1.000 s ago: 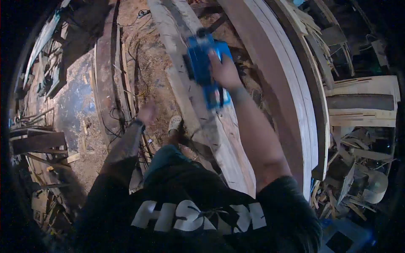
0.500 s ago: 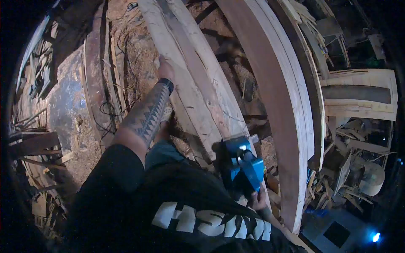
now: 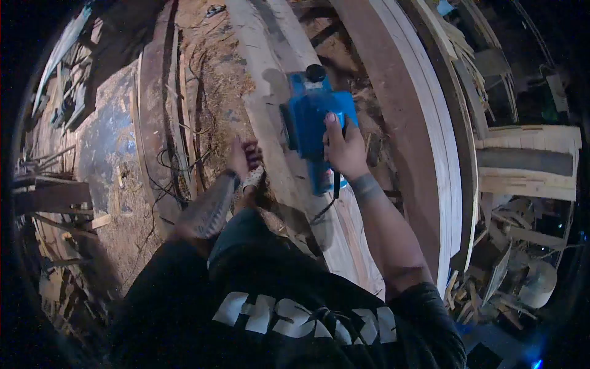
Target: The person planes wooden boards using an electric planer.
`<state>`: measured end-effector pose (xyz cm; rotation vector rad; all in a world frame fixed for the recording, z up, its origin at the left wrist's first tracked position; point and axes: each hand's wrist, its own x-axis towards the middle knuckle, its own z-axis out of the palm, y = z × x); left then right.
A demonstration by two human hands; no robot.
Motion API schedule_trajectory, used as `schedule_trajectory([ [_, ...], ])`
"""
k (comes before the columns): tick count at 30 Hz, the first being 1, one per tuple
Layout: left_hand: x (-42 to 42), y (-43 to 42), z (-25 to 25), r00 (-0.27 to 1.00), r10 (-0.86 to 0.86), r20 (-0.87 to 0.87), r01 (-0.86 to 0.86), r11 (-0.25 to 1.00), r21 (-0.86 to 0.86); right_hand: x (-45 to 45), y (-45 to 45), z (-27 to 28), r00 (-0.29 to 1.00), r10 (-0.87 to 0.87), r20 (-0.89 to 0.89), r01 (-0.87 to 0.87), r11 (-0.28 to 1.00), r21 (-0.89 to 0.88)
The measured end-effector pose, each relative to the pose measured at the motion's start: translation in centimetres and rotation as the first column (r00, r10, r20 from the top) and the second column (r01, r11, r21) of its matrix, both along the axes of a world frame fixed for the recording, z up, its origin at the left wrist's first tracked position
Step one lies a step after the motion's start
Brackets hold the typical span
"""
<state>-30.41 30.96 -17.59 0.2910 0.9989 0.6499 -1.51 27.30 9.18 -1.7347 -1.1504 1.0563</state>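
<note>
A blue electric hand planer (image 3: pixel 313 117) with a black front knob rests on a long pale timber beam (image 3: pixel 258 67). My right hand (image 3: pixel 347 150) is wrapped around the planer's rear handle, the thumb lying on top. A black cord hangs from the back of the tool. My left hand (image 3: pixel 244 157) is off to the left of the beam, over the sawdust-covered ground. Its fingers are loosely curled with the thumb apart, and nothing shows in them.
Thick curved planks (image 3: pixel 424 123) stand along the right of the beam. Further right is a light wooden frame (image 3: pixel 528 163) above scrap wood. On the left lie a long dark board (image 3: pixel 153 111) and loose cables (image 3: pixel 163 166) in sawdust.
The planer has moved forward along the beam, away from my body, with my right hand on it. My left hand has left the beam and drawn back toward me.
</note>
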Motion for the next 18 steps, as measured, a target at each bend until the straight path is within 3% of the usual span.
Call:
schedule_trajectory([
  [1,-2.7,-1.6,-2.1,0.995,-0.064,-0.074,0.065,0.998,0.016,-0.5,1.3,0.1,1.0,-0.005,0.008,0.005,1.0,0.017],
  [3,-9.7,-6.0,-7.1,0.866,-0.282,-0.412,0.348,0.933,0.094,-1.1,3.5,-0.2,1.0,-0.007,-0.013,0.008,0.999,0.032],
  [6,-21.6,-13.1,-14.3,0.289,-0.48,-0.829,0.817,0.575,-0.048,-1.4,6.8,-0.3,0.998,-0.014,-0.065,0.015,1.0,0.022],
  [7,-24.8,-15.3,-16.1,0.127,-0.502,-0.855,0.877,0.46,-0.139,-1.9,8.0,0.4,0.998,-0.023,-0.065,0.024,1.0,0.016],
  [8,-27.1,-17.2,-17.4,0.174,-0.429,-0.886,0.892,0.45,-0.042,-2.2,9.2,0.9,0.997,-0.031,-0.064,0.032,0.999,0.012],
  [12,-29.3,-19.7,-17.1,-0.066,-0.503,-0.862,0.861,0.408,-0.304,-2.6,14.8,1.1,0.999,-0.007,-0.039,0.008,1.0,0.012],
  [14,-28.4,-18.1,-15.6,-0.006,-0.502,-0.865,0.852,0.45,-0.266,-3.0,18.2,0.2,1.0,-0.023,-0.002,0.023,1.0,0.02],
  [18,-21.7,-15.1,-8.7,0.483,-0.391,-0.783,0.685,0.726,0.06,-3.6,23.6,-0.2,0.998,0.036,-0.046,-0.034,0.998,0.049],
])
